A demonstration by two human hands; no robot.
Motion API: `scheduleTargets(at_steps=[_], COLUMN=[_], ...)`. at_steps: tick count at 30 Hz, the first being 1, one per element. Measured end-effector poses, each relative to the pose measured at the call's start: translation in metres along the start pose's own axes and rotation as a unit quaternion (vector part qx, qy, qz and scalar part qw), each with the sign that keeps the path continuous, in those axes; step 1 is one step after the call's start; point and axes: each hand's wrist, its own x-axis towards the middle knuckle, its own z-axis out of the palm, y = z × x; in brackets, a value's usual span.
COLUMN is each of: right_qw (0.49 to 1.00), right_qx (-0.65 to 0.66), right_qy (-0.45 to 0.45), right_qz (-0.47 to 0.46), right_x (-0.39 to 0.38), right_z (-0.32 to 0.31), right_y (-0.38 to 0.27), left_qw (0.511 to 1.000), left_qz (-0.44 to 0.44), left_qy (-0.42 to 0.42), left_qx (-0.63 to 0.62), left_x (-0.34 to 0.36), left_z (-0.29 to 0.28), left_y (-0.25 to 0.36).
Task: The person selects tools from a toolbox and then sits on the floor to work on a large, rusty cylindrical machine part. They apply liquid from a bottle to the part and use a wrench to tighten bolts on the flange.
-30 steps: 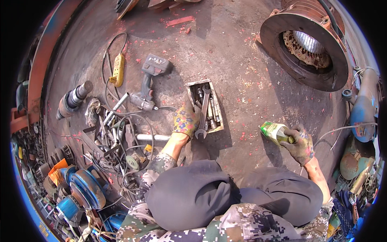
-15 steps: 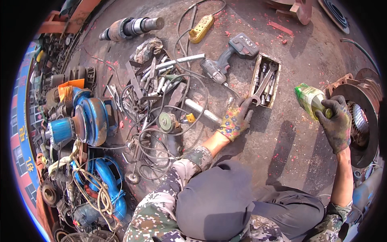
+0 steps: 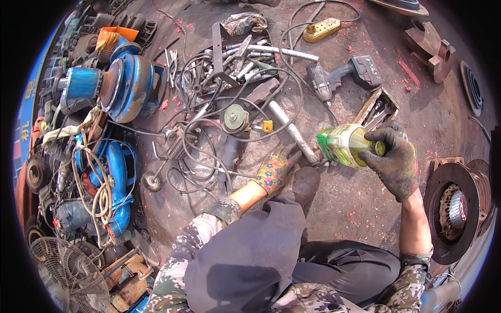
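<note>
My right hand (image 3: 392,159), in a dark-palmed, flower-patterned glove, is closed round the neck of a green bottle (image 3: 348,145) with a pale label. The bottle lies nearly sideways in the air, its bottom pointing left. My left hand (image 3: 276,170), in a matching glove, hovers low beside my shoe with its fingers stretched out and nothing visible in them. Just past those fingers lies a metal bar (image 3: 293,132). Behind the bottle, a narrow tool box (image 3: 386,98) holds a wrench and sockets, partly hidden.
A cordless impact wrench (image 3: 339,76) and a yellow power strip (image 3: 321,29) lie ahead. An angle grinder (image 3: 233,119) sits among looping cables, near a tray of tools (image 3: 245,55). Blue pump parts (image 3: 130,86) crowd the left. A rusty flanged housing (image 3: 436,208) stands at the right.
My right hand has brought the bottle leftward. My left hand has left the wrench at the tool box and drawn back beside my shoe. The whole view has turned and shifted.
</note>
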Motion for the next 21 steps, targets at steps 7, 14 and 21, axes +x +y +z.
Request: scheduleTargets(at_steps=[7,14,21], right_qw=[0.998,0.988,0.981], right_qx=[0.001,0.019,0.03], right_qy=[0.068,0.156,0.189], right_qz=[-0.016,0.0,-0.029], right_x=[0.0,-0.003,0.008], right_z=[0.013,-0.014,-0.004], right_y=[0.014,0.023,0.017], left_qw=[0.986,0.981,0.986], left_qz=[0.081,0.048,0.028], left_qy=[-0.05,-0.084,-0.068], left_qx=[0.14,0.165,0.147], left_x=[0.031,0.052,0.046], left_z=[0.003,0.006,-0.004], left_y=[-0.007,0.002,0.009])
